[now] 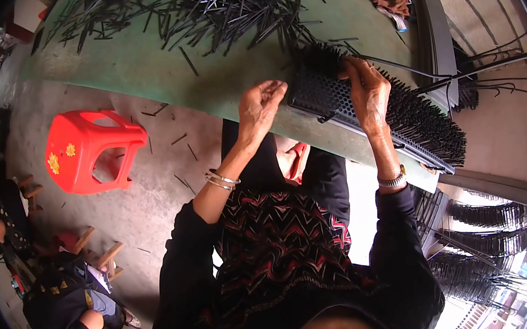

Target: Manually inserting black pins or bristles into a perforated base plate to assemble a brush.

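Note:
A long black perforated rack (pixel 327 97) lies aslant along the near edge of the green table (pixel 156 79). Short black sticks (pixel 431 124) stand densely packed over its right part, and more bristle at its far left end. My right hand (pixel 369 91) is over the rack with its fingers pinched among the sticks; what they grip is hidden. Left of the rack, my left hand (pixel 262 109) is raised with fingertips pressed together, and I cannot make out anything in them. Loose thin black strips (pixel 220 10) are heaped on the table beyond both hands.
A red plastic stool (pixel 89 148) stands on the floor at left, with stray strips around it. Two people (pixel 65 310) sit at lower left. Grey boards (pixel 434 34) and a black rod with hooks (pixel 486 67) are at right. Racks of black rods (pixel 492 229) stand at lower right.

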### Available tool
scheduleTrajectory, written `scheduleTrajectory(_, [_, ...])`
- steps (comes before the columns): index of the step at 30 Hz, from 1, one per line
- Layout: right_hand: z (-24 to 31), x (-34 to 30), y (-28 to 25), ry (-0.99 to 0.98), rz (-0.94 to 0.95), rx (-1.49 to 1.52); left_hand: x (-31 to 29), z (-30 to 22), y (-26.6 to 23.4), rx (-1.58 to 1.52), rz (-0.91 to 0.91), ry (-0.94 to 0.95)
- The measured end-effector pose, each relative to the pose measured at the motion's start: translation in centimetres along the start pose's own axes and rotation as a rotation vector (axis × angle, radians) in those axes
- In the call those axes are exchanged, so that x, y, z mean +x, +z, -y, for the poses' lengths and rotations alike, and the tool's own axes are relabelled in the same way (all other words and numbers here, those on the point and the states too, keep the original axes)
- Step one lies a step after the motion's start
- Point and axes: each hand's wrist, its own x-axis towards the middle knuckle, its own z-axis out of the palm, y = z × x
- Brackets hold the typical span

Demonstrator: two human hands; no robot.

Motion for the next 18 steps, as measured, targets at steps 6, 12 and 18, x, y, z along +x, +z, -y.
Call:
scheduleTrajectory(6, [0.7, 0.5, -0.4, 0.023, -0.005, 0.078, 6.0, -1.6, -1.9, 0.427, -0.069, 0.142])
scheduleTrajectory(12, [0.2, 0.6, -0.6, -0.048, 0.055, 0.005, 15.0, 0.5, -4.0, 1.209, -0.392, 0.51])
scheduleTrajectory(18, [-0.5, 0.6, 0.0, -0.069, 0.133, 0.044, 19.8, 0.6, -3.3, 1.343, -0.322, 0.365])
